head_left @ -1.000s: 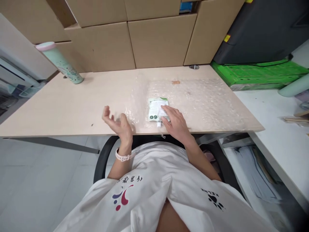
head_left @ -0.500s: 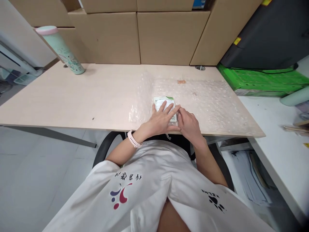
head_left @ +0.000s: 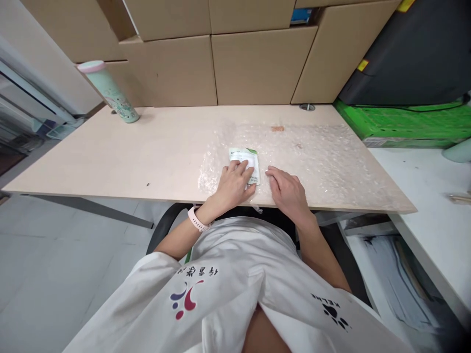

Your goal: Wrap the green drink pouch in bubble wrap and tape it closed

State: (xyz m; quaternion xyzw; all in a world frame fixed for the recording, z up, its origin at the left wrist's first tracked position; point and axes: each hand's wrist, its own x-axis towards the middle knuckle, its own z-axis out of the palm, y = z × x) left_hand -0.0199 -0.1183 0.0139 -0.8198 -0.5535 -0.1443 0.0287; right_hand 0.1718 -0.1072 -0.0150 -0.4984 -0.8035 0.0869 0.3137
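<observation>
A small white-and-green packet (head_left: 256, 159) with printed text lies on clear bubble wrap (head_left: 320, 166) near the table's front edge. My left hand (head_left: 235, 181), a pale pink band on its wrist, rests on top of the packet. Its fingers are apart and bent, and they cover the packet's left and middle part; the thumb lies by the lower edge. Just right of the packet, apart from it, my right hand (head_left: 289, 191) is on the bubble wrap, fingers curled and thumb near the index fingertip. Whether anything is pinched there is hidden.
A mint-green bottle (head_left: 114, 95) with a pink lid stands at the table's (head_left: 91, 162) back left. Cardboard boxes (head_left: 263, 66) wall off the back edge. At right are a black case (head_left: 408, 54) on a green crate (head_left: 401, 125) and a white side table (head_left: 434, 196).
My left hand has slid left, and the packet has shifted left with it. My right hand is now apart from the left hand and the packet. The camera view has shifted slightly.
</observation>
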